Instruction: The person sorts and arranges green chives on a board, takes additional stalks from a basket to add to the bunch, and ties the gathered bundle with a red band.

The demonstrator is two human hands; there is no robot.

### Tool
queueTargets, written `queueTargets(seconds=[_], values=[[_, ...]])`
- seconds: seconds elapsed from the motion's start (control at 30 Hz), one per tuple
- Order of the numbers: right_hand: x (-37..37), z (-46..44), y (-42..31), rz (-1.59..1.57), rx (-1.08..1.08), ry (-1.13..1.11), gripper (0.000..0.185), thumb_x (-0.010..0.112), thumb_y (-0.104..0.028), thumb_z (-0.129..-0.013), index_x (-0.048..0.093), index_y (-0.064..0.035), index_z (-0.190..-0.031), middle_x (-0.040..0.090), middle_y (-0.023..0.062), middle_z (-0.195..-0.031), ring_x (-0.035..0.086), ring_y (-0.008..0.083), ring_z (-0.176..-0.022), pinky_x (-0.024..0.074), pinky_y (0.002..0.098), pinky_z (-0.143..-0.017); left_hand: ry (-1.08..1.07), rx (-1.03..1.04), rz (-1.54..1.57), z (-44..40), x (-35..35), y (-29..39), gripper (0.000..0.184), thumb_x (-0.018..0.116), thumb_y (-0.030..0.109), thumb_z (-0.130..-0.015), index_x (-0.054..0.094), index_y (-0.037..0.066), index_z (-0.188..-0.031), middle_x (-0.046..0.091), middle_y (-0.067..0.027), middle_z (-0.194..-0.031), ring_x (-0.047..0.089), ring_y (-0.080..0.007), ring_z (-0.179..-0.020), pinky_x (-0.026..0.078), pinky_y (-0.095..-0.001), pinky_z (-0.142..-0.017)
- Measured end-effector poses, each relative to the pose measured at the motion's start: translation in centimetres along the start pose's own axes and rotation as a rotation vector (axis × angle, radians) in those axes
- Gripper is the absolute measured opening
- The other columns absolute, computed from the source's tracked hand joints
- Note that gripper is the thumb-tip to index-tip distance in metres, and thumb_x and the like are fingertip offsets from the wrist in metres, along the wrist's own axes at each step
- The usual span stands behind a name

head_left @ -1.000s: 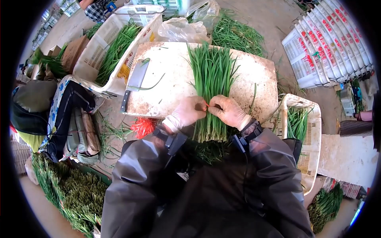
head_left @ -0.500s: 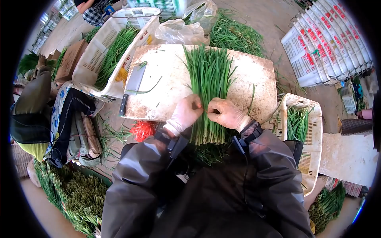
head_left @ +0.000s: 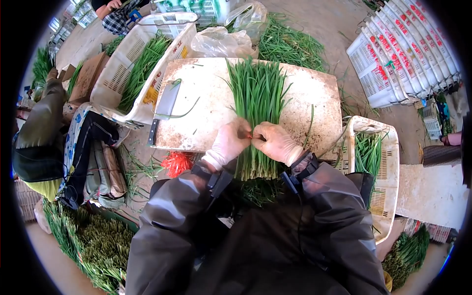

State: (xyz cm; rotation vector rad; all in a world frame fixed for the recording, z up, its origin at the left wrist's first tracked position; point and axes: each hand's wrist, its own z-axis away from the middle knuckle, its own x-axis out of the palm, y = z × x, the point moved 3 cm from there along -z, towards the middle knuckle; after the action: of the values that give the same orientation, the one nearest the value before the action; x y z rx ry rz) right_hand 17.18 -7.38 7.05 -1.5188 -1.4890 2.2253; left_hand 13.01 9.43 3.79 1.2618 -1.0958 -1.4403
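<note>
A bundle of long green chives (head_left: 257, 93) lies on the worn white board (head_left: 201, 98), leaves pointing away and pale cut stems toward me. Over its middle, my gloved left hand (head_left: 228, 143) and gloved right hand (head_left: 277, 142) meet with fingertips close together. Both are closed in a pinch on a thin red strip (head_left: 252, 137), of which only a little shows between the fingers. How far it passes round the stems is hidden. A cleaver (head_left: 168, 101) with a black handle rests at the board's left, beside a few loose leaves.
Red strips (head_left: 177, 163) sit in a clump by the board's near left edge. Crates of chives stand left (head_left: 110, 81) and right (head_left: 388, 187). Behind the board are a plastic bag (head_left: 223, 44) and piled greens (head_left: 290, 44). A co-worker's dark sleeve (head_left: 42, 118) shows at left.
My right hand has moved slightly left and turned inward, so its fingertips now come together with those of my left hand. A bit of red strip now shows between them.
</note>
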Motion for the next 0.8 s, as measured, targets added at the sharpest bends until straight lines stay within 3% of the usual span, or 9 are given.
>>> queueTargets(seconds=[0.27,0.37,0.57,0.67,0.8], values=[[0.4,0.2,0.6,0.037,0.024,0.069,0.020,0.073,-0.023,-0.088,0.065,-0.0041,-0.088,0.065,0.0164,-0.091,0.066,0.0387,-0.089,0.0520,0.0470,-0.079,-0.105,0.001,-0.003,0.1,-0.7,0.3,0.013,0.070,-0.001,-0.090,0.074,0.000,-0.102,0.074,-0.0057,-0.092,0.065,-0.0097,-0.085,0.054,-0.0267,-0.077],[0.2,0.3,0.5,0.050,0.037,0.074,0.019,0.073,-0.022,-0.088,0.065,-0.0039,-0.089,0.066,0.0164,-0.091,0.066,0.0385,-0.089,0.0522,0.0468,-0.079,-0.064,0.043,-0.082,0.1,-0.9,0.1,0.012,0.073,0.005,-0.090,0.076,0.002,-0.101,0.076,-0.0095,-0.091,0.070,-0.0144,-0.083,0.055,-0.0293,-0.076],[0.1,0.5,0.0,-0.013,0.047,0.047,0.020,0.076,-0.018,-0.084,0.065,-0.0032,-0.093,0.066,0.0140,-0.091,0.069,0.0333,-0.088,0.0547,0.0423,-0.080,0.072,0.295,-0.632,0.8,-0.5,1.8,0.005,0.069,0.008,-0.090,0.070,0.004,-0.092,0.071,-0.0179,-0.086,0.071,-0.0361,-0.081,0.056,-0.0392,-0.071],[0.0,0.7,-0.2,-0.268,0.089,0.030,0.024,0.077,-0.013,-0.082,0.064,-0.0026,-0.098,0.066,0.0127,-0.094,0.071,0.0278,-0.089,0.0564,0.0384,-0.081,0.112,0.261,-0.600,1.8,-0.6,3.4,0.005,0.066,0.007,-0.091,0.067,0.003,-0.087,0.069,-0.0179,-0.082,0.070,-0.0382,-0.080,0.055,-0.0409,-0.070],[-0.2,1.3,-1.4,-0.242,0.039,0.121,0.027,0.077,-0.009,-0.081,0.065,-0.0022,-0.105,0.067,0.0126,-0.097,0.071,0.0252,-0.088,0.0569,0.0356,-0.081,0.122,0.172,-0.356,2.2,0.4,3.8,0.006,0.066,0.008,-0.091,0.069,0.003,-0.090,0.070,-0.0181,-0.083,0.070,-0.0366,-0.079,0.055,-0.0400,-0.070]])
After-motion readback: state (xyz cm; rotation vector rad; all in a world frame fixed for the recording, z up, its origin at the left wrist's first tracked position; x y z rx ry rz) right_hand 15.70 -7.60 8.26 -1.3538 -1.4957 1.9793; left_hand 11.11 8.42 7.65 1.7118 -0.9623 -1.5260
